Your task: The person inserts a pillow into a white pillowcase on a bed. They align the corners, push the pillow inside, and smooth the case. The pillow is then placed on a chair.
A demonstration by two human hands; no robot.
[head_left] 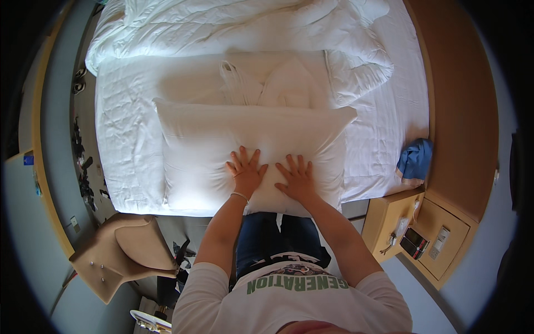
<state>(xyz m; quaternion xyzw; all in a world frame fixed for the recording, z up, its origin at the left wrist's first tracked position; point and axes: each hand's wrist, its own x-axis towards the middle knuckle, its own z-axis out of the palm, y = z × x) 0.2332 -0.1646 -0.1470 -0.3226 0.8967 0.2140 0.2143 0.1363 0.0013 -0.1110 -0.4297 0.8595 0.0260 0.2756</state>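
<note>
A plump white pillow (194,150) lies flat along the near edge of the bed. My left hand (246,171) rests palm down on it, a little left of its middle, with the fingers spread. Beside it, my right hand (297,177) also presses flat on the pillow, fingers apart. The two hands do not touch each other, and neither one grips the fabric. Just beyond the pillow, a crumpled white cloth (289,83) with a loop at its left lies on the white sheet (130,139).
A bunched white duvet (239,28) covers the far part of the bed. At the right lies a blue cloth item (416,160) by the brown headboard (461,111). A wooden nightstand (439,228) stands near right, a tan chair (125,250) near left.
</note>
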